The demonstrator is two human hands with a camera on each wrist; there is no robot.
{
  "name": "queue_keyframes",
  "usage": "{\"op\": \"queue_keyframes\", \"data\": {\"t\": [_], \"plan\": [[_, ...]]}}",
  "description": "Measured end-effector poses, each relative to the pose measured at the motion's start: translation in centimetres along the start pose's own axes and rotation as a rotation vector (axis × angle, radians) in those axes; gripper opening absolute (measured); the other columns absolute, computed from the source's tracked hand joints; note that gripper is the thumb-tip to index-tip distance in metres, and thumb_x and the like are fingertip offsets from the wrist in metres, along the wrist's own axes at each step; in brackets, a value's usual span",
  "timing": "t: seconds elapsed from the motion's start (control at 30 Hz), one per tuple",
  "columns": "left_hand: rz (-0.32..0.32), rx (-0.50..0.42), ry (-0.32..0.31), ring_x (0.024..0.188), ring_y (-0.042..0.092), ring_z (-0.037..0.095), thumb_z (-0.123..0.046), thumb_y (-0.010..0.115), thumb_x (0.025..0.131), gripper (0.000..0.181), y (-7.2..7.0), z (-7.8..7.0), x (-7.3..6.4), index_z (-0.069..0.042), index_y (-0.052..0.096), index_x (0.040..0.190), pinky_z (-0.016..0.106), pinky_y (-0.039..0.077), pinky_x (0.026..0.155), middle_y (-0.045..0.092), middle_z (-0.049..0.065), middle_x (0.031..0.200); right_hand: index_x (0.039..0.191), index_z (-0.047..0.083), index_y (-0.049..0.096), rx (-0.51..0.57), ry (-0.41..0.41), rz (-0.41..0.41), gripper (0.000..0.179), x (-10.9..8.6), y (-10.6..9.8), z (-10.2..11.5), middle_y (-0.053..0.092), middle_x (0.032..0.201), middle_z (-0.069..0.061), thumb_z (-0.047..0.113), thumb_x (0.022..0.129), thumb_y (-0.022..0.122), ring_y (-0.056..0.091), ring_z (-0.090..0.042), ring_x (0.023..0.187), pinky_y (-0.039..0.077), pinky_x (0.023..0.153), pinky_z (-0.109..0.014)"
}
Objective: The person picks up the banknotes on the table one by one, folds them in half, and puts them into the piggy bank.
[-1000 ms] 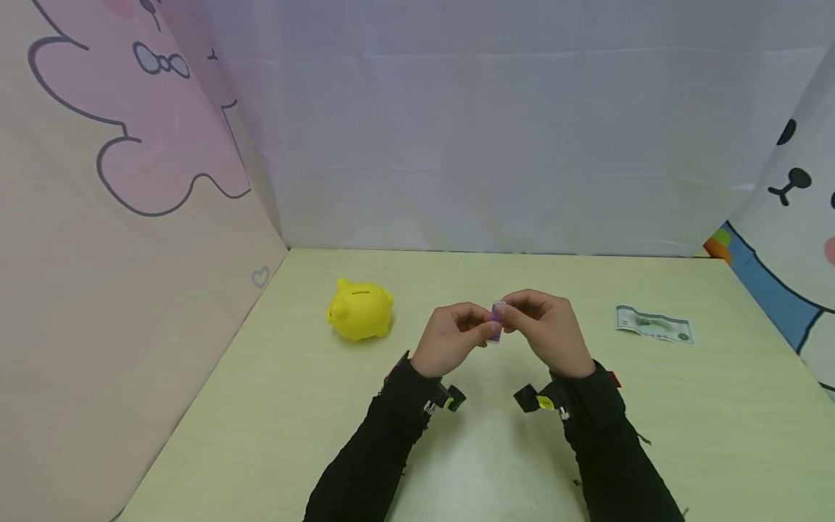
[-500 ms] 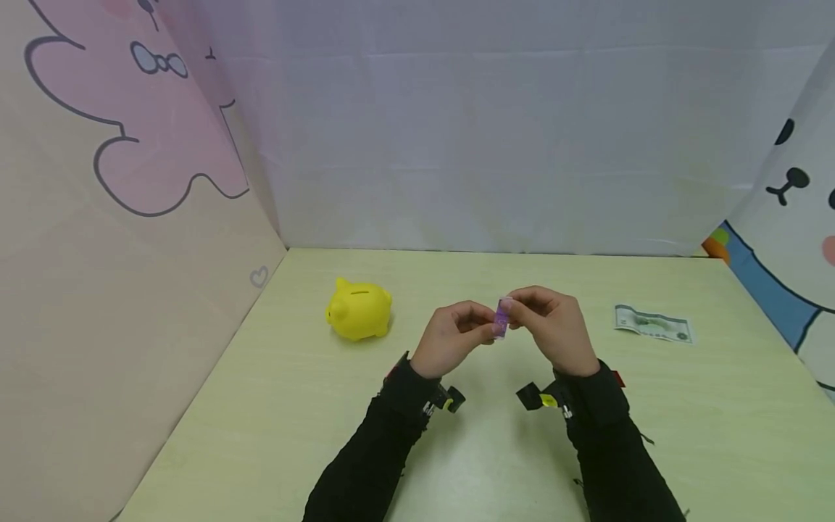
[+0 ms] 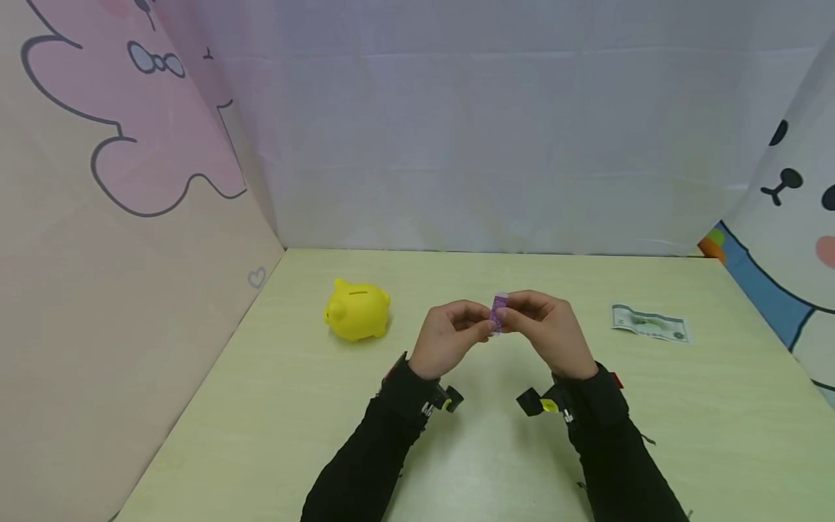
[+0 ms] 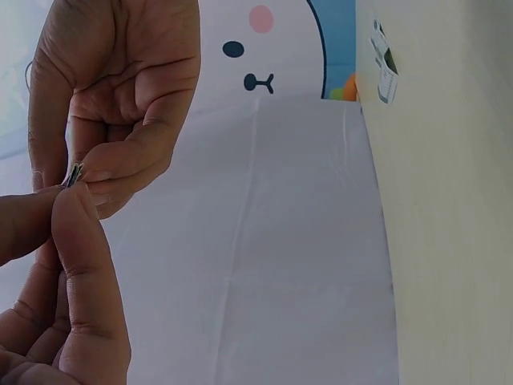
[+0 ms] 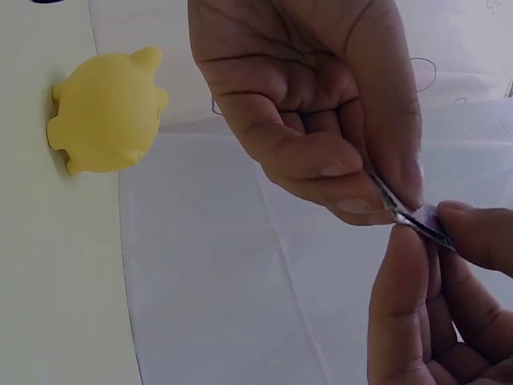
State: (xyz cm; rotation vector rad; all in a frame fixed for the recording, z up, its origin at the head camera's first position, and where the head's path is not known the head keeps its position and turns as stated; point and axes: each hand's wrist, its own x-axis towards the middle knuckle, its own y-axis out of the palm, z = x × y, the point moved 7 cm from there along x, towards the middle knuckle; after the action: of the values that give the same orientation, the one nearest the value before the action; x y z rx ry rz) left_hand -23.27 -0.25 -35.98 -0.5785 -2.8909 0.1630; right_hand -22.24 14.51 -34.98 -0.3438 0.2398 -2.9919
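Observation:
A small purple banknote (image 3: 499, 312), folded into a narrow strip, is held up over the table between both hands. My left hand (image 3: 451, 338) pinches its left side between thumb and forefinger. From the other side, my right hand (image 3: 549, 332) grips it with thumb and fingertips. Edge-on in the right wrist view, the folded note (image 5: 429, 218) shows layers meeting at the fingertips. Most of it hides behind fingers in the left wrist view. To the left stands a yellow piggy bank (image 3: 357, 313) with a slot on top. A green banknote (image 3: 650, 325) lies slightly creased at the right.
The pale table (image 3: 261, 435) runs back to a white curtain (image 3: 496, 145). A cartoon-printed side wall (image 3: 163, 290) borders it on the left, another (image 3: 783, 239) on the right. Small cameras are strapped at both black-sleeved wrists.
The purple strip tilts slightly and shows more above the fingers. My right hand rises and shifts right, then comes back down toward the left. The piggy bank and green banknote stay put.

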Motion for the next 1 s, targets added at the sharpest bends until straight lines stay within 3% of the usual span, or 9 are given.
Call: {"op": "queue_keyframes", "data": {"t": [0.13, 0.2, 0.33, 0.5, 0.67, 0.87, 1.0], "plan": [[-0.012, -0.004, 0.007, 0.084, 0.069, 0.026, -0.009, 0.066, 0.093, 0.018, -0.1, 0.0, -0.1, 0.002, 0.069, 0.107, 0.026, 0.059, 0.078, 0.070, 0.021, 0.104, 0.112, -0.008, 0.066, 0.014, -0.019, -0.010, 0.028, -0.1, 0.1, 0.0, 0.070, 0.094, 0.015, 0.014, 0.095, 0.065, 0.068, -0.006, 0.085, 0.059, 0.078, -0.023], [-0.012, -0.007, 0.005, 0.082, 0.069, 0.021, -0.009, 0.067, 0.093, 0.018, -0.2, 0.2, -0.1, 0.001, 0.069, 0.107, 0.026, 0.059, 0.077, 0.070, 0.021, 0.104, 0.111, -0.008, 0.066, 0.021, -0.031, -0.014, 0.027, -0.1, 0.2, 0.0, 0.070, 0.093, 0.015, 0.014, 0.095, 0.065, 0.068, -0.006, 0.084, 0.059, 0.077, -0.024], [0.002, -0.011, -0.007, 0.086, 0.069, 0.026, -0.012, 0.067, 0.093, 0.019, -0.3, 0.7, -0.3, 0.000, 0.069, 0.108, 0.025, 0.058, 0.078, 0.070, 0.020, 0.105, 0.109, -0.008, 0.067, 0.015, -0.045, -0.009, 0.024, -0.2, 0.4, 0.0, 0.070, 0.092, 0.014, 0.011, 0.095, 0.065, 0.068, -0.006, 0.083, 0.059, 0.076, -0.024], [-0.023, 0.084, 0.018, 0.088, 0.068, 0.016, -0.015, 0.067, 0.094, 0.022, -1.3, 1.0, -0.6, -0.002, 0.068, 0.112, 0.024, 0.057, 0.080, 0.070, 0.015, 0.107, 0.107, -0.008, 0.067, -0.022, -0.027, -0.025, 0.024, -0.2, 0.4, 0.0, 0.069, 0.092, 0.010, 0.012, 0.094, 0.066, 0.068, -0.007, 0.081, 0.059, 0.076, -0.023], [-0.074, 0.177, 0.044, 0.096, 0.068, 0.022, -0.016, 0.067, 0.093, 0.024, -2.9, 1.1, -1.1, -0.004, 0.068, 0.114, 0.024, 0.057, 0.082, 0.071, 0.013, 0.108, 0.106, -0.006, 0.067, -0.053, -0.011, -0.035, 0.024, -0.2, -0.1, -0.3, 0.068, 0.090, 0.007, 0.014, 0.094, 0.066, 0.067, -0.009, 0.079, 0.059, 0.074, -0.023], [-0.171, 0.293, 0.155, 0.111, 0.063, 0.029, -0.014, 0.070, 0.091, 0.039, -5.4, 0.4, -1.9, -0.005, 0.060, 0.127, 0.044, 0.055, 0.093, 0.064, 0.014, 0.123, 0.107, -0.007, 0.066, -0.048, -0.025, -0.033, 0.024, -0.2, -0.9, -0.3, 0.068, 0.089, 0.012, 0.013, 0.095, 0.065, 0.066, -0.007, 0.077, 0.059, 0.073, -0.023], [-0.243, 0.415, 0.236, 0.122, 0.055, 0.031, -0.014, 0.073, 0.089, 0.054, -7.3, 0.0, -2.3, -0.006, 0.051, 0.137, 0.047, 0.051, 0.100, 0.053, 0.016, 0.136, 0.108, -0.009, 0.065, -0.038, -0.022, -0.037, 0.024, -0.2, -1.1, -0.2, 0.068, 0.089, 0.013, 0.012, 0.095, 0.065, 0.066, -0.007, 0.076, 0.059, 0.073, -0.023]]}}
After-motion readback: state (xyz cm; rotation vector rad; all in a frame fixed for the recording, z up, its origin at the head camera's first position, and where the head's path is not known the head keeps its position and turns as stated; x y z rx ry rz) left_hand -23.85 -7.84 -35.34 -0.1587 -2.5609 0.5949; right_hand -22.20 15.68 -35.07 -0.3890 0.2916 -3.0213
